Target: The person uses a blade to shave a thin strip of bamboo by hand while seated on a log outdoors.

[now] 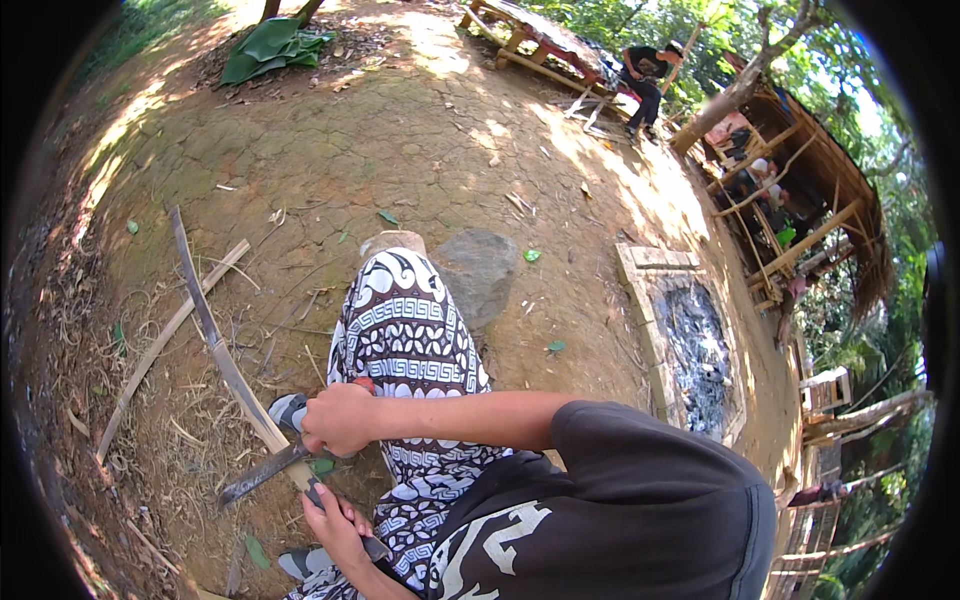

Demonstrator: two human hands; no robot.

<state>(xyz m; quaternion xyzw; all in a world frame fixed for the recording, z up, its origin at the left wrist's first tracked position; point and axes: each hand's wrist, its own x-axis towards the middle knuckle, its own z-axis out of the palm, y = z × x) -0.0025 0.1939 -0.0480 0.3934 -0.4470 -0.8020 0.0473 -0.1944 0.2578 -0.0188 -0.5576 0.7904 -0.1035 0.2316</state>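
My right hand [340,420] is closed round the handle of a machete [262,474], and a bit of red shows at the back of the fist. The dark blade lies across a long, curved wooden strip [232,372], which is grey-brown far out and pale near the blade. In my left hand [342,528] the near part of this strip is gripped, just below the blade, with a dark end sticking out by the wrist. Another pale strip [165,340] lies on the ground to the left. Thin curled shavings [150,505] are scattered around it.
My raised patterned trouser leg [405,320] is beside my hands, with a flat grey stone [478,275] beyond. A framed ash pit [690,340] is at right. Farther off are green leaves [265,50], a bench [535,45] with a person [650,75], and a thatched shelter [800,190].
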